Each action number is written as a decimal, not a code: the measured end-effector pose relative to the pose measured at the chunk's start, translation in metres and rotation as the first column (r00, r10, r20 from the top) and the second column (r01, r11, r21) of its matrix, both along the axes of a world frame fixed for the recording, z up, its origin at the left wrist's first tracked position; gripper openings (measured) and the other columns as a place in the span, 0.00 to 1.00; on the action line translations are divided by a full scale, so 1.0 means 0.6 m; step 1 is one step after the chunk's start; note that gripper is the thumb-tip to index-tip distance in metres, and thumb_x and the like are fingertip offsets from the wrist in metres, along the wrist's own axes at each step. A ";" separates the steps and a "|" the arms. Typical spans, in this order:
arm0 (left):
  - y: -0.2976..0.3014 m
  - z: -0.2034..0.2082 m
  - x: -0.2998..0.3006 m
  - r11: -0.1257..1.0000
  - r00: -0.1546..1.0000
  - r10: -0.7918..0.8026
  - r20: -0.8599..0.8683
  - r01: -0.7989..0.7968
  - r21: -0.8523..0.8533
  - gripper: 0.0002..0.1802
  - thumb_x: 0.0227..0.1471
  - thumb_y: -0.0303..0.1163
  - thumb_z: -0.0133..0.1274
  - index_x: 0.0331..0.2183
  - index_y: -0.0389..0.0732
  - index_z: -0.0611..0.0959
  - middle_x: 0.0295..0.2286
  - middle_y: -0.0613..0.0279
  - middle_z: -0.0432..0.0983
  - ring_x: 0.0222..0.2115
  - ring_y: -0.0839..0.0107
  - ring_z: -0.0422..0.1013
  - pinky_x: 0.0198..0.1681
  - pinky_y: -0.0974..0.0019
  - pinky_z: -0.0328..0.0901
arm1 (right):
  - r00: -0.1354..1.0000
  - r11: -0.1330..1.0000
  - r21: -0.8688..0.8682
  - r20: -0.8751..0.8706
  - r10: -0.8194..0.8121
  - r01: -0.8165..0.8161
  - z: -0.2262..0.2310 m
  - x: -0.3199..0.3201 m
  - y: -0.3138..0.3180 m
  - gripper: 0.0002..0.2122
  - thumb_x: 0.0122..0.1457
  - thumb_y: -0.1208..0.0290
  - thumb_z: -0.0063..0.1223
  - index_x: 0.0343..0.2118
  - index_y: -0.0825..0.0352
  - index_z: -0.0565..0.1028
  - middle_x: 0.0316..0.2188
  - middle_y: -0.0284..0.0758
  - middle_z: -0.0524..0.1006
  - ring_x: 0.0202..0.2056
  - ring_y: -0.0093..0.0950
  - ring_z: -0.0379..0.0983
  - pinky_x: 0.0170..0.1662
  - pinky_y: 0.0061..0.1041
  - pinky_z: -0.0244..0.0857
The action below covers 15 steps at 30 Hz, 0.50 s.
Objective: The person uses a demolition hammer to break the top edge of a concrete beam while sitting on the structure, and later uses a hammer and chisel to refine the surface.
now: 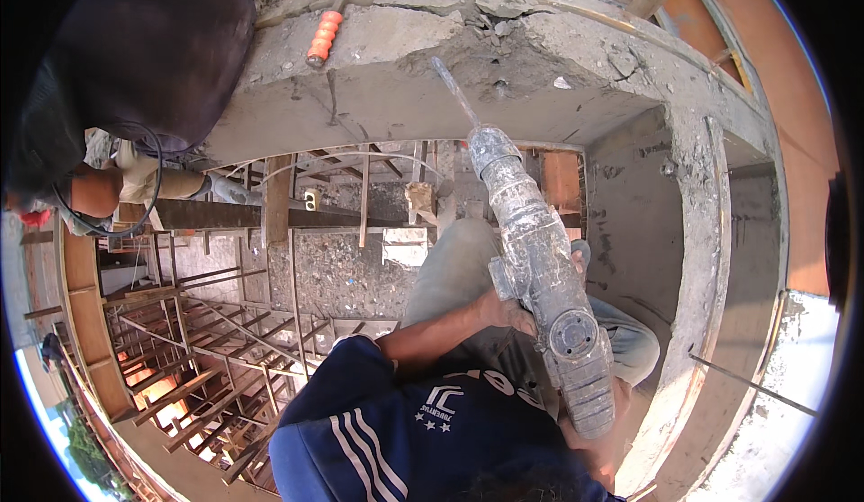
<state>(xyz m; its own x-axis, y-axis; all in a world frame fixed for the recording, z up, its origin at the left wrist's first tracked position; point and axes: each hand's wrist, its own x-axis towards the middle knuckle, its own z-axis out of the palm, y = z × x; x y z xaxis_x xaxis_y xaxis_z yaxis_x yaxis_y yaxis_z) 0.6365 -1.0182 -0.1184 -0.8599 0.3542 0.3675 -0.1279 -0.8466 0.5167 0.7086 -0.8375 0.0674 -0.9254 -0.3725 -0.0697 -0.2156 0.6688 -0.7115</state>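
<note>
I hold a dusty grey demolition hammer (pixel 540 268) pointing up and away from me. Its steel chisel bit (pixel 454 93) touches the broken top of a concrete beam (pixel 405 79), beside cracked rubble (pixel 504 16). My left hand (pixel 506 309) grips the side of the tool's body, the bare forearm coming out of a navy sleeve. My right hand (pixel 601 452) is at the rear handle, mostly hidden under the tool. My knees in grey trousers (pixel 450 268) are below the tool.
An orange-handled hammer (pixel 322 38) lies on the beam at upper left. Another person in a dark shirt (pixel 135 61) crouches at far left with a black cable (pixel 148 187). Below is a drop onto wooden scaffolding (pixel 207 358). A concrete wall (pixel 711 232) and rebar (pixel 751 385) stand at right.
</note>
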 end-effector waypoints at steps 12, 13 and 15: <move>-0.011 0.029 -0.043 0.989 0.998 -0.042 0.043 0.036 0.146 0.66 0.25 0.41 0.78 0.61 0.36 0.56 0.50 0.57 0.69 0.52 0.68 0.67 0.56 0.61 0.63 | 0.997 0.985 0.173 0.076 -0.012 -0.001 0.030 -0.049 -0.020 0.18 0.31 0.67 0.63 0.30 0.66 0.77 0.22 0.36 0.77 0.25 0.37 0.74 0.33 0.30 0.65; -0.007 0.016 -0.044 0.988 1.000 0.002 0.006 -0.002 0.153 0.66 0.25 0.42 0.78 0.61 0.36 0.56 0.50 0.57 0.69 0.52 0.68 0.67 0.56 0.60 0.63 | 0.997 0.983 0.181 0.080 -0.006 -0.009 0.031 -0.051 -0.020 0.17 0.31 0.67 0.63 0.29 0.66 0.77 0.22 0.36 0.77 0.25 0.37 0.74 0.33 0.30 0.65; -0.013 0.017 -0.047 0.980 1.000 -0.016 0.007 0.015 0.196 0.66 0.25 0.42 0.78 0.61 0.36 0.56 0.50 0.57 0.69 0.52 0.68 0.67 0.56 0.59 0.63 | 0.996 0.982 0.190 0.084 -0.002 -0.014 0.031 -0.055 -0.017 0.17 0.32 0.67 0.63 0.29 0.66 0.77 0.22 0.36 0.77 0.25 0.37 0.74 0.33 0.30 0.65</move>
